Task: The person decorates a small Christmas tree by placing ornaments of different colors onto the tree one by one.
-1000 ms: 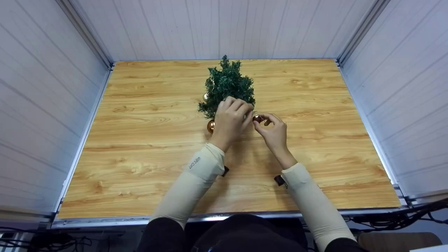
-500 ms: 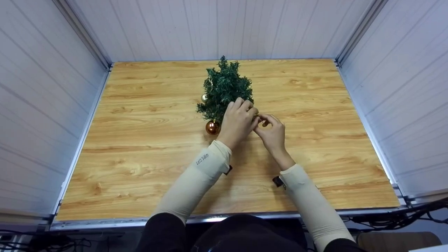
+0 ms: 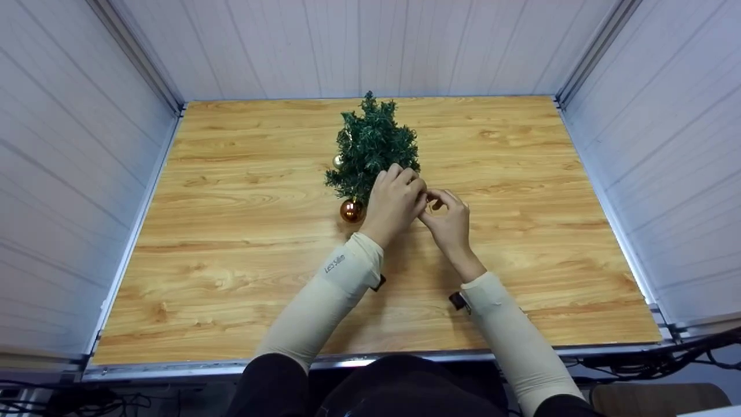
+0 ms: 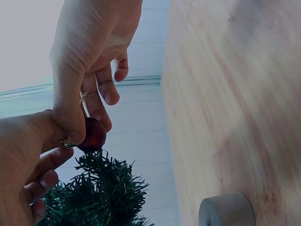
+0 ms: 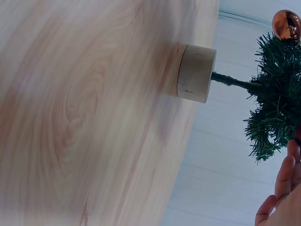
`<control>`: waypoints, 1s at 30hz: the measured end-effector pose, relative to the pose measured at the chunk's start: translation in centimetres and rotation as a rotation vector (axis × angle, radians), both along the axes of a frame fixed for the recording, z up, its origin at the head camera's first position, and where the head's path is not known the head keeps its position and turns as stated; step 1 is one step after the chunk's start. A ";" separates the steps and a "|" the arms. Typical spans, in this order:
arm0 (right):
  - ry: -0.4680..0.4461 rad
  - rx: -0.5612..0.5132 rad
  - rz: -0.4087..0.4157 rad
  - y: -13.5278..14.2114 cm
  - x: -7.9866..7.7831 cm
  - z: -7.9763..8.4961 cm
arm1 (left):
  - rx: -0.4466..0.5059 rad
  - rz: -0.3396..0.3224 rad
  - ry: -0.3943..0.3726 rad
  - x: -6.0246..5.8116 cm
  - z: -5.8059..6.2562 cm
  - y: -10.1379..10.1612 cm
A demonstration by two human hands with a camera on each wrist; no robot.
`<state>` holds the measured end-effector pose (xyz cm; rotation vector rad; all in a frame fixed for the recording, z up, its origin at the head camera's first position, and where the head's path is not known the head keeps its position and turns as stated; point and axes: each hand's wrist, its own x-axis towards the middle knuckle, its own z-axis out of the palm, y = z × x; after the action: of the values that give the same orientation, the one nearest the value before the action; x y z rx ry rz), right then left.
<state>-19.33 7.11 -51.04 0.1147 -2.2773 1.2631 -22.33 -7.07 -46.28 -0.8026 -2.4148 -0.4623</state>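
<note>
A small green Christmas tree (image 3: 376, 139) stands on the wooden table. At its front right side both hands meet round a dark red bauble (image 4: 95, 135), which is hidden in the head view. The right hand (image 3: 450, 223) holds the bauble between thumb and fingers. Opposite it, the left hand (image 3: 393, 202) pinches at the gold loop (image 4: 66, 142) on the bauble, its other fingers curled. Tree needles lie right beside the bauble in the left wrist view. In the right wrist view only part of the right hand (image 5: 282, 188) shows.
An orange bauble (image 3: 351, 211) hangs low at the tree's front left. A pale gold bauble (image 3: 338, 161) hangs farther back on the left. The tree has a round, pale base (image 5: 196, 73). White panel walls (image 3: 272, 46) enclose the table (image 3: 231, 278) at the back and sides.
The left hand has moved right to meet the right hand. The red bauble, visible one second ago in the right fingers, is now covered in the head view. Over the last half second little moves.
</note>
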 end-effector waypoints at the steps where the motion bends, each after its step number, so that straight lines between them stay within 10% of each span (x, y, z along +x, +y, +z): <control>1: 0.000 -0.001 0.001 0.0 0.0 0.0 | 0.014 -0.005 0.001 0.0 -0.1 0.0; 30: -0.061 -0.035 0.069 0.1 0.3 -0.5 | 0.187 -0.006 -0.228 0.6 0.0 -0.6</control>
<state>-19.05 7.22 -51.58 0.1456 -2.3198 1.3588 -21.74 -7.70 -46.26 -0.7084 -2.5276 -0.8078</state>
